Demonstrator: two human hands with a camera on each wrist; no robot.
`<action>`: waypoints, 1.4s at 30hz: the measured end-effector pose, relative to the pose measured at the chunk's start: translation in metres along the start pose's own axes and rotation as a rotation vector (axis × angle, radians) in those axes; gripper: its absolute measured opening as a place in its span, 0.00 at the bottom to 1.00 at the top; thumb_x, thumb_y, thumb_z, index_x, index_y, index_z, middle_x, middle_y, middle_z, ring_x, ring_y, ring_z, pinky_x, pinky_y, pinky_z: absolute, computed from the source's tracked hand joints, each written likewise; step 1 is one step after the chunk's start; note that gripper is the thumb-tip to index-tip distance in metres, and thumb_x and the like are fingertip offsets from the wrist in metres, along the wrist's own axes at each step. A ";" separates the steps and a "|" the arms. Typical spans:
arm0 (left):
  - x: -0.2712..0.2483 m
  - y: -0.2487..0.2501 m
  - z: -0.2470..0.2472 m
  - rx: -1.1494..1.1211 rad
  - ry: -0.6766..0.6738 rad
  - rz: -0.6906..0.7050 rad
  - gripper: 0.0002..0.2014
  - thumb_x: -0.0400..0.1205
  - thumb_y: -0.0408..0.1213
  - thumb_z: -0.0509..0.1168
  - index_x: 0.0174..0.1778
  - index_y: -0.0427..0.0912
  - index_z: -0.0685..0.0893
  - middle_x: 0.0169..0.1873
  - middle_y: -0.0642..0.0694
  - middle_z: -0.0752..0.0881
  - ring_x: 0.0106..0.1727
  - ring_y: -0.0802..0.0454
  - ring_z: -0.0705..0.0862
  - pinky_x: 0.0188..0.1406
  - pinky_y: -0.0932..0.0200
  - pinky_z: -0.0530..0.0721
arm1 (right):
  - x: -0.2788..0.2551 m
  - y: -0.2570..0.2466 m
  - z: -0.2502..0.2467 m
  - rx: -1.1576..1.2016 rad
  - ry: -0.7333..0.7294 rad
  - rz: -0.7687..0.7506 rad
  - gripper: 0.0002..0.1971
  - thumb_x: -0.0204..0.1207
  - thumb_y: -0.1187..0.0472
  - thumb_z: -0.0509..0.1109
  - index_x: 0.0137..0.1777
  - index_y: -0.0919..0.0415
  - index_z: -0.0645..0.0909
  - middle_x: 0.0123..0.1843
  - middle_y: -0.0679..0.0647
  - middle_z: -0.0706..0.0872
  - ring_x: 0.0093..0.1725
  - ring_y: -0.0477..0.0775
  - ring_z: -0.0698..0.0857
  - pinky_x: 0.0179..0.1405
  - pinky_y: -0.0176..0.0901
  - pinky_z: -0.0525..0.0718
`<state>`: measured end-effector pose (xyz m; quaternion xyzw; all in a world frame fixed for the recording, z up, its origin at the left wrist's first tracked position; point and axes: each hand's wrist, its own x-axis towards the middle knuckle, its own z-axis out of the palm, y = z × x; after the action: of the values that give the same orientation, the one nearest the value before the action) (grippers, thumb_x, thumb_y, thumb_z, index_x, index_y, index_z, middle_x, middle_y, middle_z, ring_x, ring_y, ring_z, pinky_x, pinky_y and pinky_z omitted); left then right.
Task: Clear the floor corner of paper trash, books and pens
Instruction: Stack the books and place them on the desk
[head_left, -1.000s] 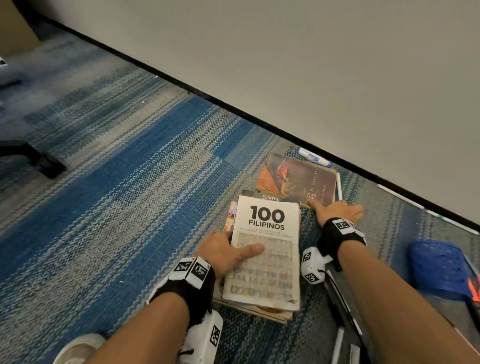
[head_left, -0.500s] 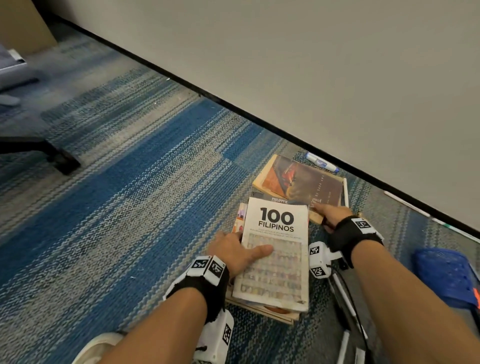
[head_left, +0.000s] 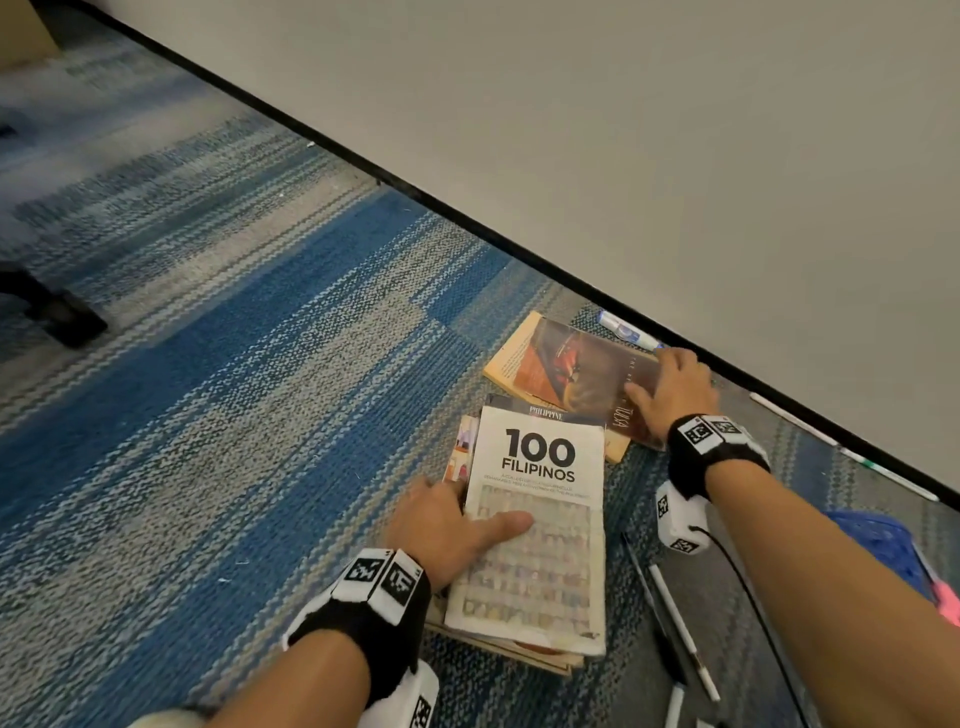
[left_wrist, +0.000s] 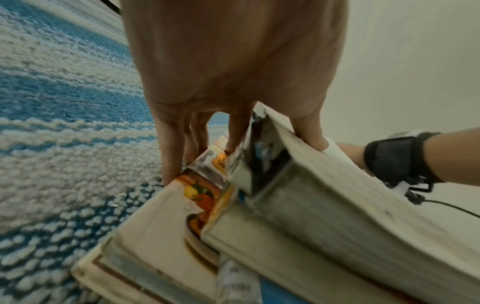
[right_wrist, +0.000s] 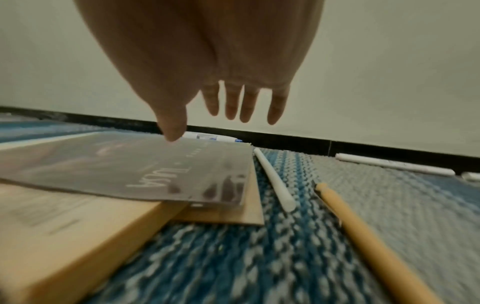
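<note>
Blue carpet (head_left: 260, 415), left hand (head_left: 441, 525) thumb atop white book (head_left: 540, 525), fingers (left_wrist: 168, 156) at its edge

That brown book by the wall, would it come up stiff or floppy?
Probably floppy: the brown book has a thin cover lifting off its pages. The right hand has straight fingers over its far edge. The glossy cover may slip.

Soft, even indoor light fills all three views, with only faint shadows under the books (head_left: 540, 525) and no glare. The head view bends at its edges, its far-left carpet (head_left: 208, 364) smeared. Both wrist views are blurred up close and strongly warped.
</note>
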<state>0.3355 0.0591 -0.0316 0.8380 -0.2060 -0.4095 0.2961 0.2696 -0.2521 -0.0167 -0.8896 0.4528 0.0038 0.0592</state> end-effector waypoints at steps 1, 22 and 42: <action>-0.001 0.000 0.000 0.023 0.009 -0.006 0.42 0.48 0.88 0.59 0.50 0.64 0.86 0.58 0.53 0.83 0.55 0.49 0.86 0.58 0.44 0.85 | 0.008 0.000 0.002 -0.007 -0.066 -0.042 0.35 0.74 0.45 0.71 0.78 0.58 0.64 0.77 0.59 0.68 0.75 0.64 0.67 0.71 0.67 0.71; -0.020 0.017 -0.017 0.071 -0.035 -0.067 0.33 0.60 0.77 0.67 0.56 0.61 0.87 0.59 0.47 0.74 0.61 0.45 0.80 0.67 0.47 0.79 | 0.013 -0.004 -0.057 0.433 -0.401 -0.016 0.09 0.67 0.59 0.81 0.44 0.59 0.86 0.39 0.58 0.88 0.35 0.57 0.86 0.33 0.42 0.81; -0.066 0.158 -0.063 0.133 0.312 0.882 0.07 0.76 0.48 0.72 0.41 0.52 0.83 0.30 0.55 0.83 0.40 0.48 0.84 0.33 0.65 0.74 | -0.190 -0.063 -0.228 -0.431 0.564 -0.796 0.17 0.68 0.53 0.73 0.57 0.51 0.82 0.54 0.48 0.86 0.66 0.57 0.76 0.73 0.71 0.58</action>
<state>0.3321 0.0015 0.1412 0.7391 -0.5212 -0.0996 0.4150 0.1979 -0.0871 0.2276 -0.9510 0.0677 -0.1653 -0.2522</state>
